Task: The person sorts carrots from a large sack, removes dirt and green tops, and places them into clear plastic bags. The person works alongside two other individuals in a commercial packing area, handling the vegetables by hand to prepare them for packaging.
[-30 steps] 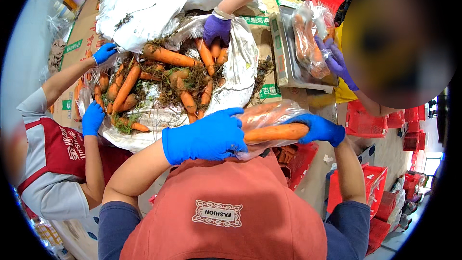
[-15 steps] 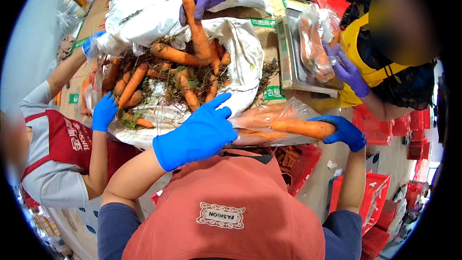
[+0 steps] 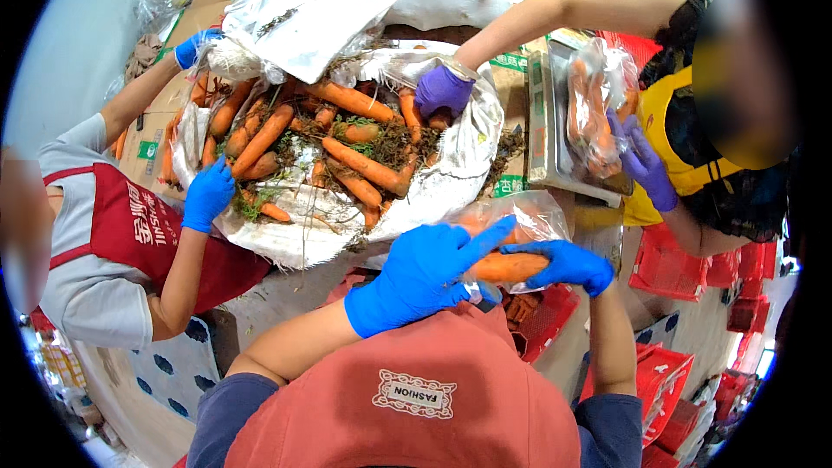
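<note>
My right hand (image 3: 572, 267), in a blue glove, is closed around the right end of an orange carrot (image 3: 507, 268), held level in front of my chest. My blue-gloved left hand (image 3: 420, 277) is at the carrot's other end with its index finger stretched out above it. Whether the left hand touches the carrot cannot be made out. Just behind both hands lies a clear plastic bag (image 3: 542, 208) with carrots inside. Beyond it, an opened white woven sack (image 3: 468, 156) holds several carrots (image 3: 364, 162) among dirt and dry greens.
At left, a co-worker's blue-gloved hand (image 3: 208, 195) is at the sack. Across the table, another person's purple-gloved hand (image 3: 444, 91) reaches into it. A scale (image 3: 539, 121) bears a bagged bunch of carrots (image 3: 589, 113). Red crates (image 3: 659, 381) stand at right.
My right hand has brought the carrot left and toward me; my left hand has moved right to meet it. The co-worker's purple-gloved hand has lowered into the sack, its lifted carrot no longer up.
</note>
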`<state>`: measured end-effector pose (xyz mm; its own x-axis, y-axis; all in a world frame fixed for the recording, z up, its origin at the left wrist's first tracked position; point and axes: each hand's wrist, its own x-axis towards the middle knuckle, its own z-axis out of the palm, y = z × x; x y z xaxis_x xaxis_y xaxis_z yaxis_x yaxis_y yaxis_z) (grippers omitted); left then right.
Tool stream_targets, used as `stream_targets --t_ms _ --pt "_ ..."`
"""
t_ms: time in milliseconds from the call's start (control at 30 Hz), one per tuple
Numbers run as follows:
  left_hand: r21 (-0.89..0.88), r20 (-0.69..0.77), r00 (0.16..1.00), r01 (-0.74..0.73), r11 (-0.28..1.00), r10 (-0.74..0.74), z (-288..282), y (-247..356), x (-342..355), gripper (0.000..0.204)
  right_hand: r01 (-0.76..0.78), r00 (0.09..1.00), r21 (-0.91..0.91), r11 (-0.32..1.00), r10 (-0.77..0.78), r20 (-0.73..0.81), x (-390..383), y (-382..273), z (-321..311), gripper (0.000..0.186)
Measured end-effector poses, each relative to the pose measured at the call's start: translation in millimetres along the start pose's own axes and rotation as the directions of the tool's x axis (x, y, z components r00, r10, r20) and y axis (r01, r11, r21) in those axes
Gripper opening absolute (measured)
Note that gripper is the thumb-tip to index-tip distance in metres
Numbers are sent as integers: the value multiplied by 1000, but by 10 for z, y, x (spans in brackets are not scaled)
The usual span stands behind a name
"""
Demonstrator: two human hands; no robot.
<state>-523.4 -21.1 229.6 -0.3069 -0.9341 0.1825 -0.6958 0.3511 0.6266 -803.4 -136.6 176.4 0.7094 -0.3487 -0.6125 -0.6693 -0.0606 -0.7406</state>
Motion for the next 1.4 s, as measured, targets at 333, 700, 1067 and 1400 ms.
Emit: stream_targets --t_ms 333,700,1067,1400 --pt "-934 228 890 314 169 -394 122 -220 -270 62 -160 958 -107 981 128 -257 -88 -433 -342 38" --pt "-962 182 930 102 -252 -320 347 -624 -425 31 215 629 -648 730 -612 -480 3181 -1925 304 40" --pt "-910 171 947 46 -412 -272 479 -866 -497 28 340 655 -592 731 -635 -408 3358 -2297 567 50" --pt "-828 170 881 -115 -549 -441 269 -796 -431 52 647 753 574 502 -302 -585 1778 -1973 140 65"
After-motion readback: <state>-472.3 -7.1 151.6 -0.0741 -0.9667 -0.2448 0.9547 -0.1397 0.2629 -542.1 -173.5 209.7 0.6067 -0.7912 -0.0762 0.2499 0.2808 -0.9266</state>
